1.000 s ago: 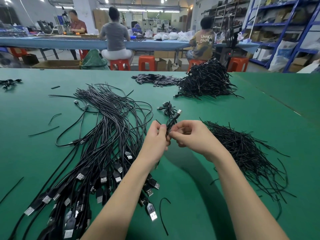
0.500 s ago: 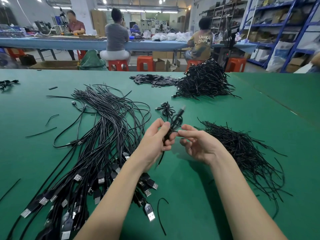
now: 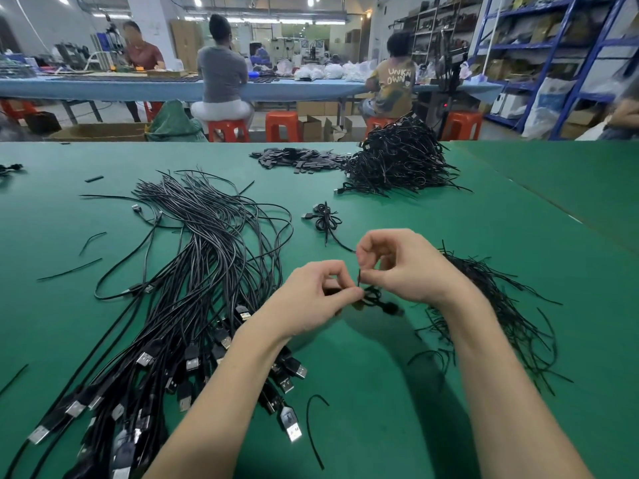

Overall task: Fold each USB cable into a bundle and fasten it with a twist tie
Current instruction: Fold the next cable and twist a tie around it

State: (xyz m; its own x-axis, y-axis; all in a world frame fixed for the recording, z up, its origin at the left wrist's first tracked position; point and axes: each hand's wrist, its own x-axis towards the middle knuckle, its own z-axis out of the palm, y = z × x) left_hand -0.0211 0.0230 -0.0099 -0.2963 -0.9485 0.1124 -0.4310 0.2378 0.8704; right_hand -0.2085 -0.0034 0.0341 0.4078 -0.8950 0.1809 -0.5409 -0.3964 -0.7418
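Head view: the folded cable bundle (image 3: 375,300) sits at centre, raised a little off the green table (image 3: 518,236). Left hand (image 3: 311,302) pinches its waist from nine o'clock; right hand (image 3: 408,267), at two o'clock of the bundle, pinches the upright end of a twist tie (image 3: 359,278). The bundle looks light, limp and springy, likely to unfold if the waist pinch loosens, so hold there. The thin tie should bend easily; grip it near the tip. Loose cables (image 3: 193,271) lie at nine o'clock, spare ties (image 3: 501,305) at three, finished bundles (image 3: 397,160) at twelve.
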